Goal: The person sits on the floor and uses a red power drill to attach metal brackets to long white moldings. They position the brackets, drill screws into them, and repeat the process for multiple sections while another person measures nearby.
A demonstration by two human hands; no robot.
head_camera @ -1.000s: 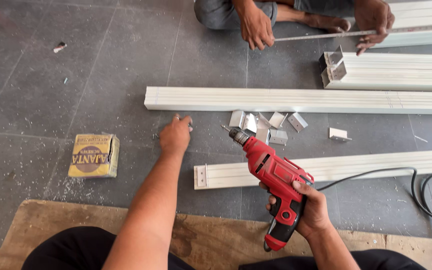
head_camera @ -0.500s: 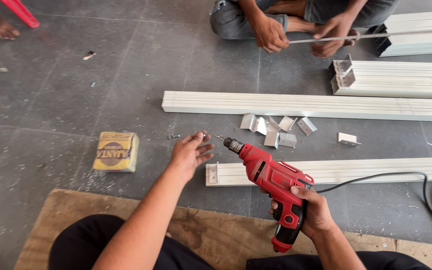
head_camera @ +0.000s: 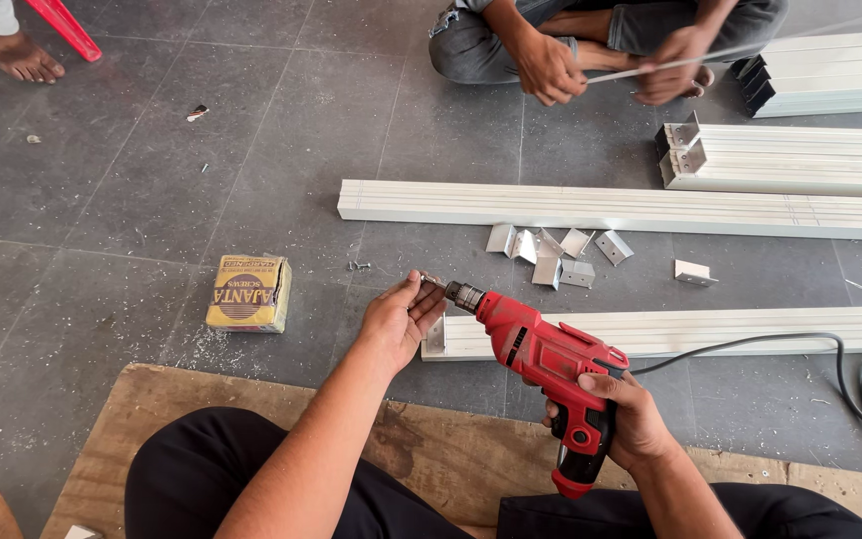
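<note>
1. Fingers (head_camera: 419,299) of the left hand (head_camera: 396,324) pinch a small screw (head_camera: 433,280) right at the drill's tip, just over the floor.
2. Further left, a yellow box (head_camera: 248,292) sits on the grey floor (head_camera: 102,220), well apart.
3. Right hand (head_camera: 623,419) is wrapped tight round the red drill (head_camera: 549,369), nose angled up-left.
4. Beside it lies a white channel (head_camera: 710,331); metal brackets (head_camera: 551,255) are scattered just beyond.

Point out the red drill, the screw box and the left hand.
red drill (head_camera: 541,349), head view, on the motor housing.
screw box (head_camera: 248,292), head view, on its yellow top face.
left hand (head_camera: 398,321), head view, on the back of the hand.
</note>
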